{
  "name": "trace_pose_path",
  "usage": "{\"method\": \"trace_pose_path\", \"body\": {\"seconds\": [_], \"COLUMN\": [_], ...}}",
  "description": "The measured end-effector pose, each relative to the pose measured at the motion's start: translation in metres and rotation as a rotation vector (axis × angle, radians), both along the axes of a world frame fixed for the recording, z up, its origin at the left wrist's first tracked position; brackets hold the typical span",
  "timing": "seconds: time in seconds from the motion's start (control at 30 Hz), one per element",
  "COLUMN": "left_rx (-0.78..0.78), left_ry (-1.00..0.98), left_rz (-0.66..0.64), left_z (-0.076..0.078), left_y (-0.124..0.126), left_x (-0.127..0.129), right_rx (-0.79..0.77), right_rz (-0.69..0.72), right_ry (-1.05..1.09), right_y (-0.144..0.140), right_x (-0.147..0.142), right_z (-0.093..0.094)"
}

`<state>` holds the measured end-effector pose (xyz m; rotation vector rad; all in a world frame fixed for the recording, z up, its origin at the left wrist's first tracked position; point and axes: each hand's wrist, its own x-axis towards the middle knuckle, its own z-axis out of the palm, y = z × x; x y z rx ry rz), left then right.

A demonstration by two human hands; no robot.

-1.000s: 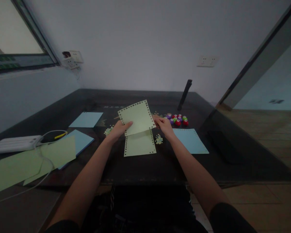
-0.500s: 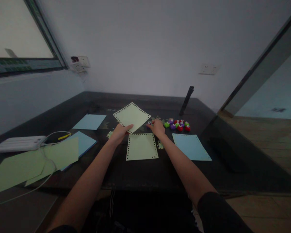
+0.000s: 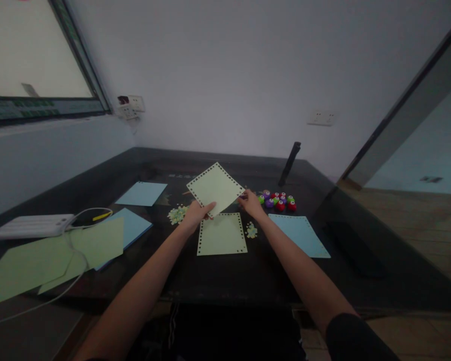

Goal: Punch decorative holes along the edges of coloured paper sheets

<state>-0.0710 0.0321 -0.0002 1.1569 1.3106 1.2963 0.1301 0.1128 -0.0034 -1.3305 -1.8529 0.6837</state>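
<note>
My left hand (image 3: 196,214) grips the lower left edge of a pale green sheet (image 3: 215,188), held up cornerwise with dark punched holes along its edges. At the sheet's right corner, my right hand (image 3: 250,202) is closed on a small purple craft punch (image 3: 243,195), mostly hidden by the fingers. Below lies another green sheet (image 3: 222,235) with holes on its sides. Small punched-out paper bits (image 3: 177,214) are heaped beside my left hand, and a smaller heap of bits (image 3: 251,230) lies below my right hand. Several red, green and purple punches (image 3: 280,205) with eyes stand to the right.
A blue sheet with holes (image 3: 299,234) lies at the right, near a dark flat object (image 3: 355,248). Further left are a blue sheet (image 3: 142,193), stacked green paper (image 3: 60,253), a white power strip (image 3: 33,225) and its cable. A black upright post (image 3: 289,164) stands at the back.
Both hands have shifted slightly right, the green sheet with them. The purple punch in my right hand was apart from the sheet and is now at its right corner. The view has tilted slightly.
</note>
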Motion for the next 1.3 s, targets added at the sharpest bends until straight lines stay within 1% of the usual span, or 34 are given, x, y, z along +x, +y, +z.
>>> {"method": "trace_pose_path", "body": {"seconds": [0.07,0.13,0.17,0.27,0.37,0.47,0.6,0.83,1.13,1.3], "left_rx": [0.012,0.033,0.042,0.051,0.080,0.115,0.116,0.150,0.173,0.186], "left_ry": [0.016,-0.010,-0.016,0.034,0.097,0.167,0.252,0.305,0.383,0.432], "left_rz": [-0.017,-0.045,-0.062,-0.119,-0.147,-0.119,-0.090,-0.116,-0.117,-0.114], "left_z": [0.000,0.000,0.001,0.000,0.000,0.002,0.004,0.001,0.002,-0.003], "left_y": [-0.003,-0.006,-0.007,-0.012,-0.015,-0.016,-0.018,-0.017,-0.017,-0.015], "left_x": [0.005,0.012,0.015,0.022,0.026,0.027,0.028,0.028,0.029,0.028], "right_rx": [-0.168,-0.220,-0.240,-0.338,-0.406,-0.418,-0.438,-0.462,-0.473,-0.459], "right_rz": [0.072,0.146,0.160,0.150,0.153,0.150,0.130,0.125,0.097,0.065], "right_ry": [0.237,0.406,0.468,0.659,0.842,0.951,1.036,1.094,1.119,1.075], "right_y": [-0.015,-0.036,-0.046,-0.073,-0.085,-0.085,-0.082,-0.082,-0.085,-0.088], "right_x": [0.012,0.025,0.031,0.043,0.048,0.049,0.048,0.044,0.041,0.040], "right_z": [0.007,0.012,0.014,0.015,0.012,0.009,0.007,0.005,0.008,0.008]}}
